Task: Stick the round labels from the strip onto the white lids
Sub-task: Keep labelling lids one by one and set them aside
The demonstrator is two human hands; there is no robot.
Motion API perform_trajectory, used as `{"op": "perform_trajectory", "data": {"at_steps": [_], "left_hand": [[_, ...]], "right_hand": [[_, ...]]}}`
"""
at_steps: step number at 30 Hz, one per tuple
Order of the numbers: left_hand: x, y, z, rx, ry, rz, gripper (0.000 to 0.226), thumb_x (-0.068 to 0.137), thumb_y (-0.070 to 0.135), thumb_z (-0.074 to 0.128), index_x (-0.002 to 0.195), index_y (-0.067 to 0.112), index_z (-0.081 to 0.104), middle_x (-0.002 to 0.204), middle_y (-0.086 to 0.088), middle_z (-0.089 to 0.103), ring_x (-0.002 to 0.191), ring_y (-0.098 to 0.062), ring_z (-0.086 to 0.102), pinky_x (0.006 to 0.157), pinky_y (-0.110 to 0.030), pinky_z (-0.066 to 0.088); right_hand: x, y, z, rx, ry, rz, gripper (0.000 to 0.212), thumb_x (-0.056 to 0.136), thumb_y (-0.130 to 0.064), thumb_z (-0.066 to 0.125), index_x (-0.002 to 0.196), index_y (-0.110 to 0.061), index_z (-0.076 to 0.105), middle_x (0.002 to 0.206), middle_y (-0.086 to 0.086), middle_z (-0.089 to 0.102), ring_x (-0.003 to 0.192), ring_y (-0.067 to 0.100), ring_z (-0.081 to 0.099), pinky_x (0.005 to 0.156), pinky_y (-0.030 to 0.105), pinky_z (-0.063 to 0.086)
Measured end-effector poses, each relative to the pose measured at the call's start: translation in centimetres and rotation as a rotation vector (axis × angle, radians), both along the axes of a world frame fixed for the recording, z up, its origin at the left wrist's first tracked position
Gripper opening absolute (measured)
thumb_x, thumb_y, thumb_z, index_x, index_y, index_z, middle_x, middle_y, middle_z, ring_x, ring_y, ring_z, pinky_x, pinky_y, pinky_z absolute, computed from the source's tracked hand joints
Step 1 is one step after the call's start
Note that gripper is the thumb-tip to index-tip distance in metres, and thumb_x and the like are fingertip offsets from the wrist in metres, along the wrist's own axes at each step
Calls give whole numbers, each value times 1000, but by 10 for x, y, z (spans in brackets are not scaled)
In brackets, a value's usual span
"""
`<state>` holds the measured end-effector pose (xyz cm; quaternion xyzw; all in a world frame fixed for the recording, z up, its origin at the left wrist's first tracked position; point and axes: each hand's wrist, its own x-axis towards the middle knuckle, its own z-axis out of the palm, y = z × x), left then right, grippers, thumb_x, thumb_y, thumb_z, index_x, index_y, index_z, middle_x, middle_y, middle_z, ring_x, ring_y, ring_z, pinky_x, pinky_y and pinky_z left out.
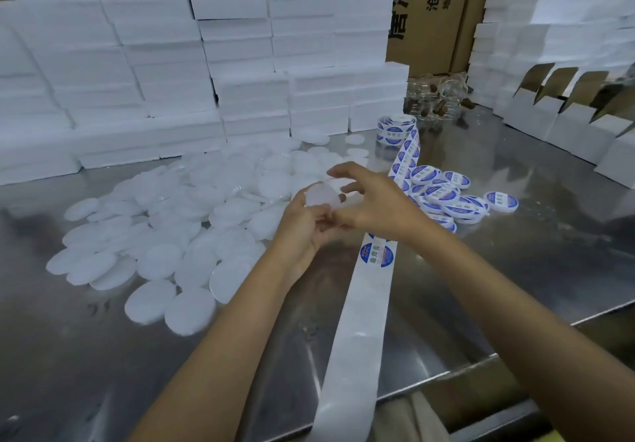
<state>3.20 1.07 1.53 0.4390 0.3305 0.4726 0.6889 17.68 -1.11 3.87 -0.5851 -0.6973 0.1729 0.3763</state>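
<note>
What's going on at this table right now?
A person is labelling lids. The left hand holds a plain white lid above the metal table, with the right hand at it. The label strip runs under the hands. Unlabelled lids lie heaped on the left, labelled ones on the right.

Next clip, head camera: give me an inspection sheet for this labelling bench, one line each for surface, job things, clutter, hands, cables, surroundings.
Surface: steel table, shiny, reflective.
Job's things: unlabelled white lids heaped at left; labelled lids piled at right; label strip running from the label roll under the hands and off the near edge, its near length bare of labels.
Clutter: small glass jars at the back.
Grippers: left hand holds a plain lid; right hand touches it, fingers spread.
Cables: nothing seen.
Surroundings: stacked white foam boxes, brown cartons, folded white cartons at right.
</note>
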Motion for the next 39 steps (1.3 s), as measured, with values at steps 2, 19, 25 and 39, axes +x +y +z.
{"op": "perform_trajectory", "data": {"at_steps": [2, 19, 25, 39], "left_hand": [[-4, -7, -1, 2, 8, 26, 48, 102, -9, 36, 144, 14, 41, 113, -19, 68, 87, -22, 76, 79, -36, 63], [-18, 3, -9, 13, 152, 52, 51, 94, -14, 30, 126, 17, 55, 115, -23, 65, 88, -23, 75, 71, -30, 61], [-19, 5, -9, 72, 229, 55, 54, 95, -15, 28, 130, 19, 51, 118, -21, 64, 83, -18, 75, 71, -27, 61], [-19, 7, -12, 217, 455, 65, 56, 91, -12, 30, 131, 23, 48, 120, -19, 60, 93, -24, 73, 80, -35, 63]], "right_hand": [[9, -12, -4, -8, -26, -91, 44, 80, -32, 74, 121, -31, 59, 120, -16, 61, 104, 5, 59, 85, 25, 47], [-21, -27, -51, -94, -16, -64, 31, 79, -29, 82, 106, -18, 71, 102, -6, 64, 93, 6, 55, 72, 8, 38], [-22, -24, -52, -77, -28, -80, 27, 79, -31, 82, 99, -18, 71, 104, -5, 65, 101, 10, 52, 77, 16, 39], [-25, -23, -60, -3, -93, -80, 13, 86, -24, 75, 97, -19, 70, 107, -12, 67, 105, 11, 52, 97, 31, 42]]}}
